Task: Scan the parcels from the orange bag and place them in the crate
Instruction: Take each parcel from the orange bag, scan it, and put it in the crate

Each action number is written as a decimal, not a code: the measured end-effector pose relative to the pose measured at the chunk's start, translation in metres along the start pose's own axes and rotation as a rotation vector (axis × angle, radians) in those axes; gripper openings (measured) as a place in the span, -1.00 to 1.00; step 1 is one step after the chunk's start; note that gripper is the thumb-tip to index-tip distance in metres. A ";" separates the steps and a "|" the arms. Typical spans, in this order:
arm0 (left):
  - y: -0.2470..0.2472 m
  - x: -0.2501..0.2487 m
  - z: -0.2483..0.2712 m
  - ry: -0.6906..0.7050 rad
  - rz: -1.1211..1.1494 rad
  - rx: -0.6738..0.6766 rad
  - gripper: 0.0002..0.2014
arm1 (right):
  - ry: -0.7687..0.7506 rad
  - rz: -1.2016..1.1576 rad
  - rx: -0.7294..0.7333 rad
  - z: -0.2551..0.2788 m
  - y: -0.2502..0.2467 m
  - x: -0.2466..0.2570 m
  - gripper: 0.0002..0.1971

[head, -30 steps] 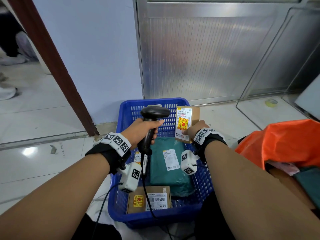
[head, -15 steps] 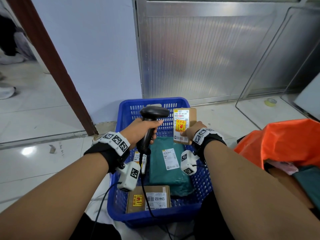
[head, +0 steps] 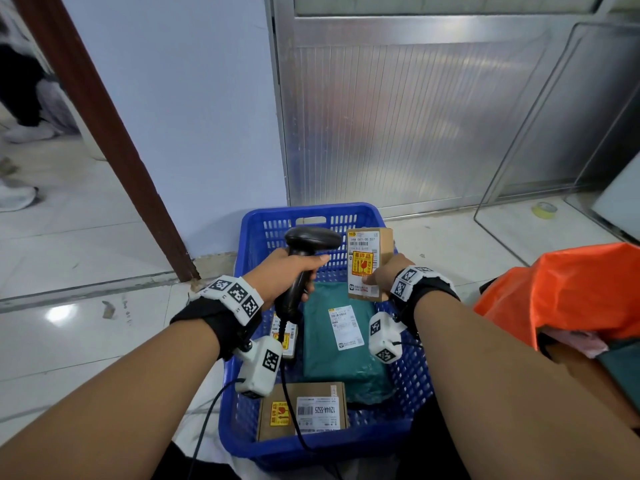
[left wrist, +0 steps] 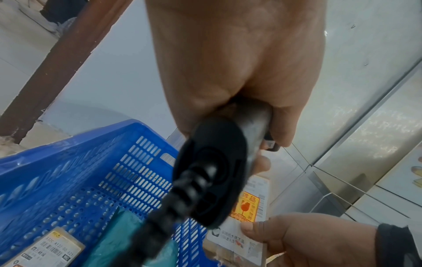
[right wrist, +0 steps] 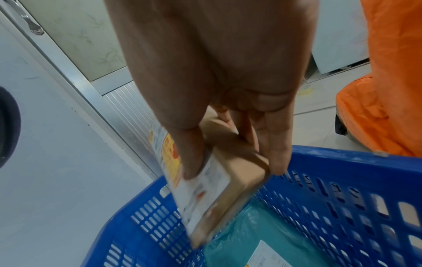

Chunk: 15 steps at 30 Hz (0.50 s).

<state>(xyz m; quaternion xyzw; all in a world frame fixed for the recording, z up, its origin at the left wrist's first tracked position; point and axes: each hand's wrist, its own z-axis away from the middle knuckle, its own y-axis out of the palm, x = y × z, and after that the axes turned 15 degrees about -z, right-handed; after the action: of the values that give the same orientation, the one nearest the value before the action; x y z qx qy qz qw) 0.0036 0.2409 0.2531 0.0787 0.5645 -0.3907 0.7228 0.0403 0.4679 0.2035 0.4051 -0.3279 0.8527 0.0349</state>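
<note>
1. left hand (head: 277,277): fingers wrapped round the handle of the scanner (head: 304,261); held upright above the crate's 11 o'clock part. in the left wrist view the hand (left wrist: 239,72) grips the handle from above, and the scanner's base (left wrist: 212,168) and cable fill the middle.
2. scanner: black, head at top pointing toward 3 o'clock, at the box; cable (head: 291,403) hangs down into the crate and over its near wall.
3. right hand (head: 384,277): pinches the box (head: 369,263), thumb on the labelled face, fingers behind. in the right wrist view the hand (right wrist: 219,86) holds the box (right wrist: 219,182) with the thumb on the label and the other fingers along the far side.
4. box: small brown carton, upright, label facing the person, yellow and red sticker in the middle; held in the air over the crate's 1 o'clock corner, just beside the scanner head, not touching it.
5. crate (head: 311,452): blue, perforated walls, on the tiled floor.
6. crate contents: green pouch (head: 343,368) with a white label in the middle; flat brown carton (head: 301,410) at 6 o'clock; another labelled parcel (head: 289,337) at 9 o'clock, partly hidden by the scanner.
7. bag (head: 561,292): orange, at 3 o'clock of the crate, open, with parcels showing inside.
8. tape roll (head: 544,210): on the floor at 2 o'clock, well apart from the crate.
</note>
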 end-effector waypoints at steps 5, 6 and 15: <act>-0.007 0.009 0.000 -0.065 -0.133 -0.084 -0.78 | 0.021 -0.061 0.311 0.009 0.014 -0.001 -0.20; -0.009 0.012 -0.001 -0.088 -0.148 -0.096 -0.81 | -0.023 -0.032 0.316 0.012 0.013 0.003 -0.17; 0.030 -0.019 -0.005 -0.179 -0.152 -0.234 -0.87 | -0.117 0.174 0.349 0.024 -0.041 -0.016 -0.77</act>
<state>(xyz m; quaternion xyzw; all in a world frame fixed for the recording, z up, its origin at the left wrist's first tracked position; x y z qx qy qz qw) 0.0183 0.2726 0.2582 -0.0841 0.5438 -0.3816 0.7427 0.0808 0.4889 0.2244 0.4242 -0.2105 0.8713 -0.1286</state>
